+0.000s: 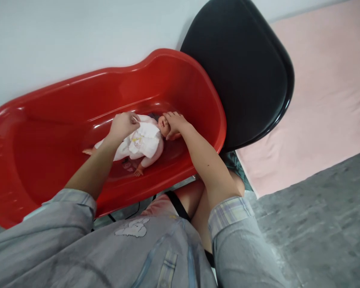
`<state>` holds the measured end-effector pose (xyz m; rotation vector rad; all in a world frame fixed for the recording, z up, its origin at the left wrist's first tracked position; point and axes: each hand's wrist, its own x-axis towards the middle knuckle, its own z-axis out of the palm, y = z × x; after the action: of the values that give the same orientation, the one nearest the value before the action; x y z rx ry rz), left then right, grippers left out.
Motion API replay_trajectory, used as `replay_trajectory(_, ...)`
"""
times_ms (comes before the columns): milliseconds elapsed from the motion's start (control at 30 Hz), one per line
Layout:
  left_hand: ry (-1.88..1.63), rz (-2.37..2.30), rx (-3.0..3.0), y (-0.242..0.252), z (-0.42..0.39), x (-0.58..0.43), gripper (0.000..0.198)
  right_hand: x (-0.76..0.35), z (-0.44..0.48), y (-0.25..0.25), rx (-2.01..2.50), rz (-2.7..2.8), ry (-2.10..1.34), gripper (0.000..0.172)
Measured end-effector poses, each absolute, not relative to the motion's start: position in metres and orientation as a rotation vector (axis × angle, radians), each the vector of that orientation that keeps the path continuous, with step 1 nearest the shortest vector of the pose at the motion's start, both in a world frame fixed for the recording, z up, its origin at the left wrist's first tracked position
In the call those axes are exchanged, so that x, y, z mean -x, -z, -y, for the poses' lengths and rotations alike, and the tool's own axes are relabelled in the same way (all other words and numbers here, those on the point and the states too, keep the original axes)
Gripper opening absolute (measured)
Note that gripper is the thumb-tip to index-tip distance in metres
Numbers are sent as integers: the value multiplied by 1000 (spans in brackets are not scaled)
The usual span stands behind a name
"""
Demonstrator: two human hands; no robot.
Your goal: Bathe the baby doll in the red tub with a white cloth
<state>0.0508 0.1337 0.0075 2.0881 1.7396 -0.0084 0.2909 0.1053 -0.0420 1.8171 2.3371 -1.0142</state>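
Observation:
A baby doll [160, 146] in white and pale pink clothes lies on its back in a red plastic baby bathtub [57, 98]. Its head is to the right and its feet are to the left. My left hand [123, 126] is over the doll's body, fingers curled and pinching the edge of its white top [147, 138], which has a small yellow print. My right hand [175, 123] curves over the doll's head, fingers on the top and thumb by the cheek, partly covering the face. One doll arm rests against the tub's near side.
A black chair seat [237, 72] stands against the tub's right end. Beyond it a pink cloth [318, 100] is spread on the grey floor [318, 224]. A white wall [78, 32] runs behind the tub. My bent legs are close to the near rim.

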Motion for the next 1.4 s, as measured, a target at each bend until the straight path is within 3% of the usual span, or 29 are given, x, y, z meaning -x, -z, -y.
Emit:
replay_trajectory(133, -201, -1855, -2093, 18, -145, -74, 17, -291, -106, 45, -1805, -2346, 987, 136)
replay_trajectory(433, -633, -1553, -1912, 68, -149, -101, 3, -290, -106, 41, -1778, -2336, 940, 131)
replay_trajectory(700, -618, -1368, -1930, 66, -125, -85, 23, -290, -105, 40, -1809, -2344, 960, 131)
replay_trajectory(1000, -801, -1392, -1893, 64, -100, -92, 9, -290, -105, 40, -1799, -2346, 961, 132)
replay_trajectory(1233, -807, -1409, -1869, 63, -78, -90, 11, -291, -105, 39, -1785, -2349, 987, 137)
replay_trajectory(1400, -722, -1360, -1841, 68, -67, -88, 12, -292, -105, 39, -1775, -2342, 977, 131)
